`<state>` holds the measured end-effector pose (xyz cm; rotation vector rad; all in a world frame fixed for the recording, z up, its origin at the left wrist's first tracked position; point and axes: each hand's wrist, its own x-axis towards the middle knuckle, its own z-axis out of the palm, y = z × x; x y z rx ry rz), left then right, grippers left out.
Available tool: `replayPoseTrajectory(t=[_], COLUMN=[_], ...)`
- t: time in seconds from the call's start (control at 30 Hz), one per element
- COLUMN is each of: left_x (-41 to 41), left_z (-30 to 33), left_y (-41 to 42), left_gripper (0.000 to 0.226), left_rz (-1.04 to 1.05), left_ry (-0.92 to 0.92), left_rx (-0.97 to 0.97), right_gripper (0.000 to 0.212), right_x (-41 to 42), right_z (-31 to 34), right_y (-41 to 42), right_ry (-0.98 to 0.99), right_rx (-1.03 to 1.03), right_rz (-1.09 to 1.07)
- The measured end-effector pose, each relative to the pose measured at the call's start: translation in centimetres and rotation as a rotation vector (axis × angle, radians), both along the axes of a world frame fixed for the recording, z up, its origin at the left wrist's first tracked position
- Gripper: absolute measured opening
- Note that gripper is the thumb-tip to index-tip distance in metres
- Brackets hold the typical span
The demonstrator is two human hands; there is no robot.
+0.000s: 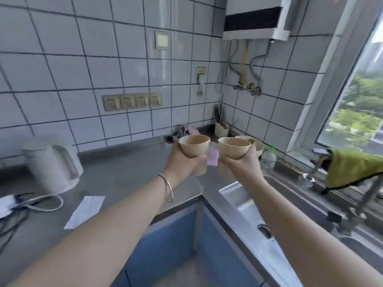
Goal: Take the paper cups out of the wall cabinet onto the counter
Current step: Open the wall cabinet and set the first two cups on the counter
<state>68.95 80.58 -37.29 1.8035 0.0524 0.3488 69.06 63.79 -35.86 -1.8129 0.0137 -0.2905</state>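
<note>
two paper cups are in your hands, one each: your left hand is gripping the left paper cup around its lower wall, and your right hand is curling around the right paper cup the same way. both cups are upright, mouths open, and nothing is showing inside them. you are holding them side by side but apart, above the back corner of the worktop, not resting on it. a third cup is peeking out just behind your right hand; whether it is standing on the worktop cannot be told. one kettle is sitting near the worktop's left end, with one sheet of paper lying by the front edge. bare grey surface is stretching between kettle and cups. one sink is taking up the right side, its basin showing nothing. one holder in the back corner is carrying dark chopsticks. one green cloth is hanging by the window.
</note>
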Motion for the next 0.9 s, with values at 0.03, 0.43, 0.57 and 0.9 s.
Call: replayPoseTrajectory(t=[0.03, 0.43, 0.57, 0.9], left_x=[0.7, 10.5, 14.2, 23.9], left_z=[-0.5, -8.7, -11.1, -16.3], left_y=[2.4, 25.2, 29.7, 38.7], left_gripper=[0.04, 0.071, 0.068, 0.055], left_rz=[0.033, 0.32, 0.407, 0.617], left_ry=[0.011, 0.236, 0.272, 0.361], left_rx=[0.008, -0.121, -0.152, -0.198], right_gripper=[0.054, 0.055, 0.06, 0.065], right_x=[1.4, 15.6, 20.8, 33.9], right_z=[-0.5, -7.2, -9.5, -16.3], right_y=[2.4, 26.7, 31.7, 43.0], right_ry=[0.022, 0.197, 0.252, 0.474], right_rx=[0.001, -0.041, -0.08, -0.196], right_rz=[0.025, 0.255, 0.318, 0.575])
